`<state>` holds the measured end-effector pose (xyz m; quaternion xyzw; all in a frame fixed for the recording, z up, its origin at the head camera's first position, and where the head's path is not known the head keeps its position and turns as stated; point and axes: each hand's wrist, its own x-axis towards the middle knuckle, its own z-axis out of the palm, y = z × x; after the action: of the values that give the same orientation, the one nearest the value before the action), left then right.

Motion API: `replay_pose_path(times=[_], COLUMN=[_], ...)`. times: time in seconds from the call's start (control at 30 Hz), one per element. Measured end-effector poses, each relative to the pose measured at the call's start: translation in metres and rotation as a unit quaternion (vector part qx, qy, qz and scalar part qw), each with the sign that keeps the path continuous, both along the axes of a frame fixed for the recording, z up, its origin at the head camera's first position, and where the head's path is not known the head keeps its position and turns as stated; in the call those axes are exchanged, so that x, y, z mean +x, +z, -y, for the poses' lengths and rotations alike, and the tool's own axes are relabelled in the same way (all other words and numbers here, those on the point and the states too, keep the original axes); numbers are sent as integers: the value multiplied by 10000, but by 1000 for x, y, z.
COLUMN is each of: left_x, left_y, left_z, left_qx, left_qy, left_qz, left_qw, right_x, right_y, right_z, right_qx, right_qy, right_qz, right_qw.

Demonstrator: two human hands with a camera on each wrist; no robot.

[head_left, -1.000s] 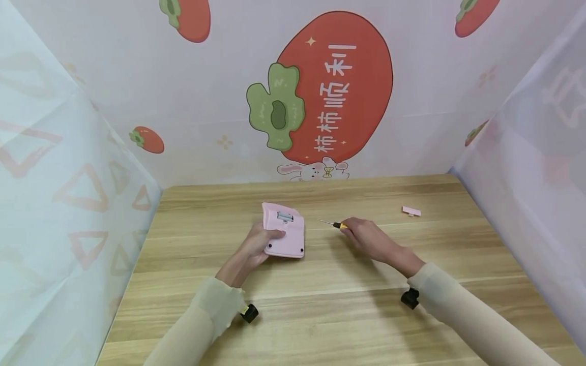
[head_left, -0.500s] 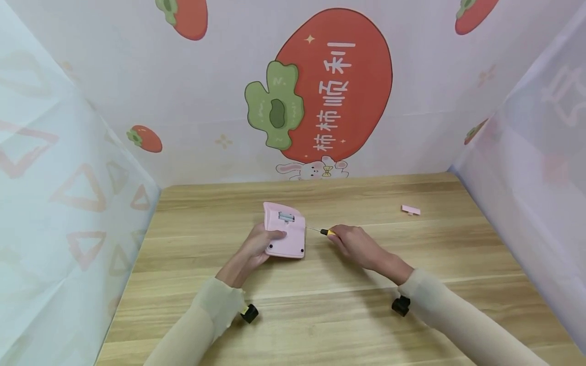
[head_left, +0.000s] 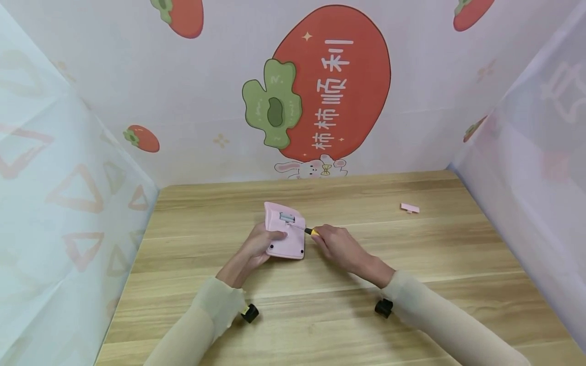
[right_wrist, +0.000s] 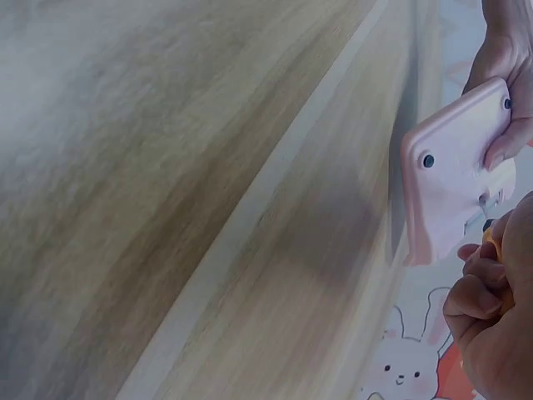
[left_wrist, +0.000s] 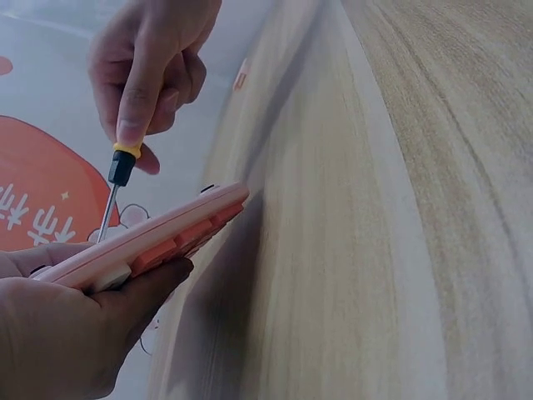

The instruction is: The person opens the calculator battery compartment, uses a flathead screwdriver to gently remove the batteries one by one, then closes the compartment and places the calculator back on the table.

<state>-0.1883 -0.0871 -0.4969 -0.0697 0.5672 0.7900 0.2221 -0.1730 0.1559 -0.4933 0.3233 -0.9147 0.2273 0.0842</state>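
Head view, wooden workspace: I hold a pale pink, rounded-rectangular plastic device (head_left: 290, 246) in my left grip (head_left: 256, 244), thumb laid across its back and fingers curled beneath. The device is tilted above a light wood-grain desk (head_left: 320, 320), back panel turned up, with small round black feet (head_left: 272, 246) near its lower edge. In the back, an uncovered compartment shows a silver-grey cylindrical battery (head_left: 287, 217). My right grip (head_left: 341, 246) pinches the yellow-and-black handle of a slim metal-shafted screwdriver (head_left: 309, 231), which slants across the back panel from the right. Its tip sits just beside the battery (whether it touches the plastic is too fine to tell). Left wrist view: blocky coral-pink keys (left_wrist: 196, 236) face downward on the device's front, my fingers against that side. Well apart, toward the desk's far right, lies a small pink plastic cover (head_left: 409, 208) with a little tab. Cream sleeves (head_left: 208, 307) clothe both my arms, and a white backdrop behind the desk carries a large red persimmon print (head_left: 350, 101) above a cartoon white rabbit (head_left: 312, 169).
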Motion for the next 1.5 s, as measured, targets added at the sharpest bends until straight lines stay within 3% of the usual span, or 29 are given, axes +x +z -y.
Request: replay_pose_path(times=[0.33, 0.63, 0.97, 1.5], left_x=[0, 0, -1, 0], left_y=[-5, -7, -6, -7], left_z=[-3, -2, -4, -4], left_qx=[-34, -5, 61, 192], left_qy=[-13, 96, 205, 176], left_qz=[-68, -47, -5, -13], left_qw=[10000, 9999, 9998, 9997], right_x=[1, 5, 11, 16], right_y=[-1, -6, -12, -20], right_z=[14, 23, 30, 33], right_qx=[-133, -367, -279, -478], right_qy=[69, -29, -232, -330], right_qz=[-252, -302, -447, -524], right_qw=[9996, 9989, 9983, 9969])
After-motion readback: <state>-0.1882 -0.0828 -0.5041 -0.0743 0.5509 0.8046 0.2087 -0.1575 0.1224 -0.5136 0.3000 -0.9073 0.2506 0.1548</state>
